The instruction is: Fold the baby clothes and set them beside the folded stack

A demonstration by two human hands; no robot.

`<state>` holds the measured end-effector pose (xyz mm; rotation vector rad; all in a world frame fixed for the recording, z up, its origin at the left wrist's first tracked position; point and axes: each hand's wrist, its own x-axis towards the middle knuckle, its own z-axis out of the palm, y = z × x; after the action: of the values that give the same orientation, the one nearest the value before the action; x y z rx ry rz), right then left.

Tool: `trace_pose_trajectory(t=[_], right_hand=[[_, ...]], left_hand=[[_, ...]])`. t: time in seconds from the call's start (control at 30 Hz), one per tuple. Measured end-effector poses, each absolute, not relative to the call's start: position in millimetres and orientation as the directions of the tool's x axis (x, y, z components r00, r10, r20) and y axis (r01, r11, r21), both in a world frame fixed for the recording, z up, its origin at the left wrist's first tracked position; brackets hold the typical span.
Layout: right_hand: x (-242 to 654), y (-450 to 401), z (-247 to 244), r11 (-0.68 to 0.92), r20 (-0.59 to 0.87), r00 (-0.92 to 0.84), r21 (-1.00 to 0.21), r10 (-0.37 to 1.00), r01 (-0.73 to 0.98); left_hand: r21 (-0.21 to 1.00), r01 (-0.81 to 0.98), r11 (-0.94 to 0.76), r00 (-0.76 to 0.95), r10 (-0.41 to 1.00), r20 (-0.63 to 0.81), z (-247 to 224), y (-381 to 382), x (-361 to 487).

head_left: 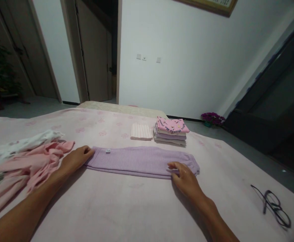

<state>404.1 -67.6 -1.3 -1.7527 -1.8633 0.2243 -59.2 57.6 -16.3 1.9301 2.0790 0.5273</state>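
Lilac ribbed pants [137, 161] lie folded lengthwise into a long flat strip, a small white label near the left end. My left hand [85, 154] is closed on that labelled end, its fingertips partly hidden. Toward the gathered right end, my right hand [184, 176] rests at the near edge of the pants, thumb and forefinger apart and slightly curled over the cloth. Just beyond the strip sits a folded striped cloth [141, 131], beside a stack of folded clothes [170, 134] with a pink printed piece on top.
Crumpled pink clothing [33, 161] and white clothing [21, 146] lie at the left, by my left forearm. Black-framed glasses [274, 205] rest near the right edge of the pink bedspread [127, 208]. Purple flowers [212, 118] stand on the floor beyond.
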Motion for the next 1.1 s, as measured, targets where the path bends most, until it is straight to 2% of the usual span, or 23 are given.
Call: trace_pose_trajectory(t=[0.1,0.27,0.37,0.5,0.6,0.97,1.1], right_hand=[[441.9,-65.2,-13.6,0.109,0.296,-0.019,-0.291,0.955,0.950],[473.3,-65.3,-15.4,0.062,0.335,0.000,-0.175,0.942,0.983],[483.6,-63.8,-17.7,0.002,0.407,0.092,-0.225,0.909,0.974],[493.5,-62.5,-24.6,0.021,0.530,0.203,-0.386,0.824,0.922],[497.8,-64.9,-30.8,0.036,0.524,0.233,-0.452,0.819,0.891],[500.4,-71.3,-38.6,0.058,0.487,0.204,-0.470,0.849,0.881],[504.4,-70.0,-42.1,0.057,0.482,0.204,-0.474,0.852,0.879]], left_hand=[[0.433,0.895,0.104,-0.139,0.989,0.049,-19.8,58.5,-56.8],[0.451,0.888,0.095,-0.155,0.983,0.098,-23.7,61.7,-56.7],[0.469,0.879,0.087,-0.176,0.973,0.149,-20.5,61.9,-57.1],[0.501,0.861,0.084,-0.188,0.969,0.160,-17.2,61.4,-64.8],[0.497,0.865,0.066,-0.154,0.978,0.138,-19.6,61.7,-73.6],[0.365,0.928,0.075,-0.106,0.992,0.065,-28.2,55.8,-79.6],[0.381,0.922,0.068,-0.097,0.994,0.058,-28.9,56.6,-82.0]])
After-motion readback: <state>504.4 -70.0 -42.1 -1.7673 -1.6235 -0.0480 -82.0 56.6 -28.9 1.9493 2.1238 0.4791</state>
